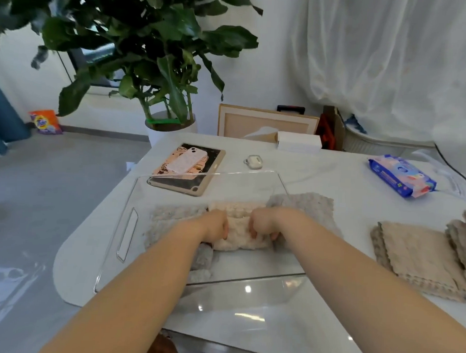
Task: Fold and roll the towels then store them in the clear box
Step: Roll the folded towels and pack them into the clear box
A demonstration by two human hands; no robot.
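Observation:
A clear box [127, 233] stands on the white table in front of me. Both my hands reach down into it. My left hand [217, 226] and my right hand [263, 223] grip the two ends of a cream rolled towel [239, 236] low in the middle of the box. A grey rolled towel [169, 216] lies at its left, another grey one [302, 202] at the back right, and a small grey roll [204, 257] sits under my left wrist. Folded beige and grey towels [419, 256] lie stacked on the table to the right.
Behind the box lie a tablet [189, 185] with a phone [187, 160] on it and an earbud case [253, 161]. A blue wipes pack [402, 175] is at the far right, a white carton [299, 143] at the back, a potted plant [170, 124] beyond the table's corner.

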